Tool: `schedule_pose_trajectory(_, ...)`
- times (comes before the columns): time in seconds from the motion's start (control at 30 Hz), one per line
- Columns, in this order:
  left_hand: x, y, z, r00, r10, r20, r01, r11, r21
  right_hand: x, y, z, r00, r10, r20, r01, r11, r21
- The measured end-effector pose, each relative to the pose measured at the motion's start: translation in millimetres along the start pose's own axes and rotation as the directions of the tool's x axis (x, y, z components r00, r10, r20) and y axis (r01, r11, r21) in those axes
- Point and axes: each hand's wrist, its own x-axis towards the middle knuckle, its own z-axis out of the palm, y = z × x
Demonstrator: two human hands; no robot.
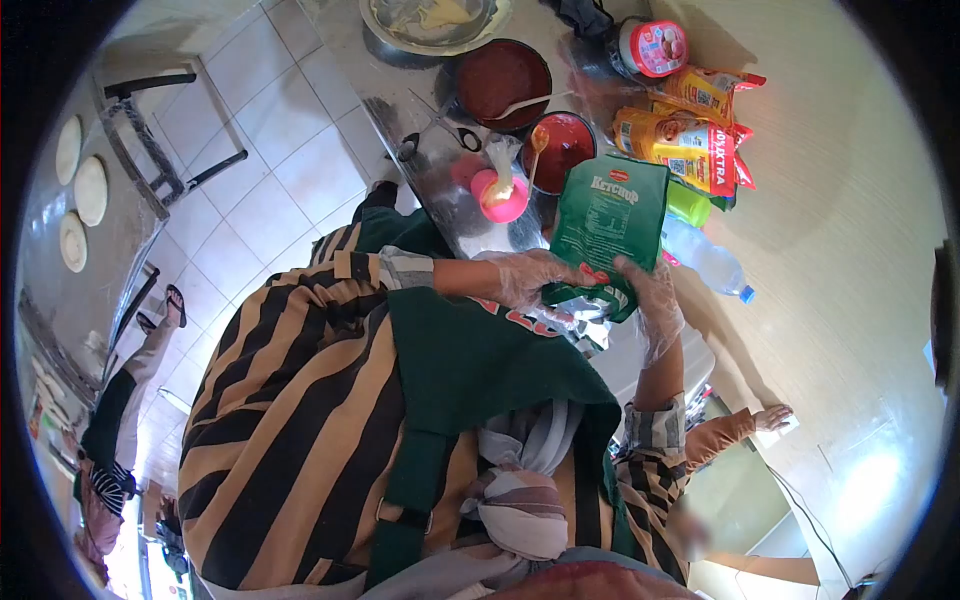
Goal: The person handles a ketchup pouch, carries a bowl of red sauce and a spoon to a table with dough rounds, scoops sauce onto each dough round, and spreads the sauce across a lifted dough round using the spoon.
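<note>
A green ketchup pouch (612, 225) is held up in front of my body, over the counter's edge, with the lettering facing me. My left hand (535, 282), in a clear plastic glove, grips its lower left corner. On the lower right edge, my right hand (650, 300), also gloved, is closed around the pouch. Some red shows on the pouch near my left fingers. Behind the pouch stands a pot of red sauce (572, 135) with a spoon (538, 145) in it. A pink cup (503, 205) with a clear plastic bag (502, 160) is to the left.
Farther back are a larger pot of red sauce (490, 80), a metal bowl (395, 35) and scissors (440, 130). Orange pouches (665, 140), a lidded jar (655, 48) and a water bottle (710, 260) stand right. Dough rounds (90, 190) lie on the left table. Other people are nearby.
</note>
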Motion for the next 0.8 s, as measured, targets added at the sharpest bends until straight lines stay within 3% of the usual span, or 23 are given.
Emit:
schedule_pose_trajectory(0.1,-2.1,-5.0,1.6,1.000,-0.010,0.007,0.009,1.000,0.015,-2.7,-5.2,4.0,0.997,-0.013,-0.081,0.019,0.998,0.068)
schedule_pose_trajectory(0.2,1.2,0.2,-0.4,1.000,-0.015,0.011,0.015,1.000,-0.009,4.0,-1.1,-4.3,0.994,0.016,-0.106,-0.024,0.997,-0.073)
schedule_pose_trajectory(0.3,2.4,3.9,0.0,0.998,-0.045,0.043,0.046,0.999,-0.019,1.4,-2.2,-7.3,0.997,-0.005,-0.083,0.008,0.999,0.034)
schedule_pose_trajectory(0.37,-4.8,12.0,9.2,0.975,0.154,0.159,-0.159,0.987,0.019,-3.0,-10.6,-2.9,0.993,0.022,-0.112,-0.009,0.993,0.115)
schedule_pose_trajectory(0.5,27.0,24.5,-17.2,0.976,0.197,0.095,-0.195,0.980,-0.028,-1.3,-10.0,1.4,0.997,0.020,-0.076,-0.011,0.993,0.120)
schedule_pose_trajectory(0.57,36.1,24.8,-17.1,0.972,0.233,0.008,-0.233,0.969,0.085,2.4,-7.7,-9.5,0.997,0.036,-0.073,-0.031,0.997,0.070)
schedule_pose_trajectory(0.67,36.0,20.2,-16.8,0.974,0.225,0.006,-0.225,0.974,0.037,5.5,-8.4,-16.7,0.997,0.059,-0.040,-0.060,0.998,-0.035)
schedule_pose_trajectory(0.8,40.2,18.0,-21.8,0.973,0.230,0.022,-0.231,0.972,0.035,8.6,-6.0,-15.6,0.999,0.031,-0.014,-0.031,0.999,-0.026)
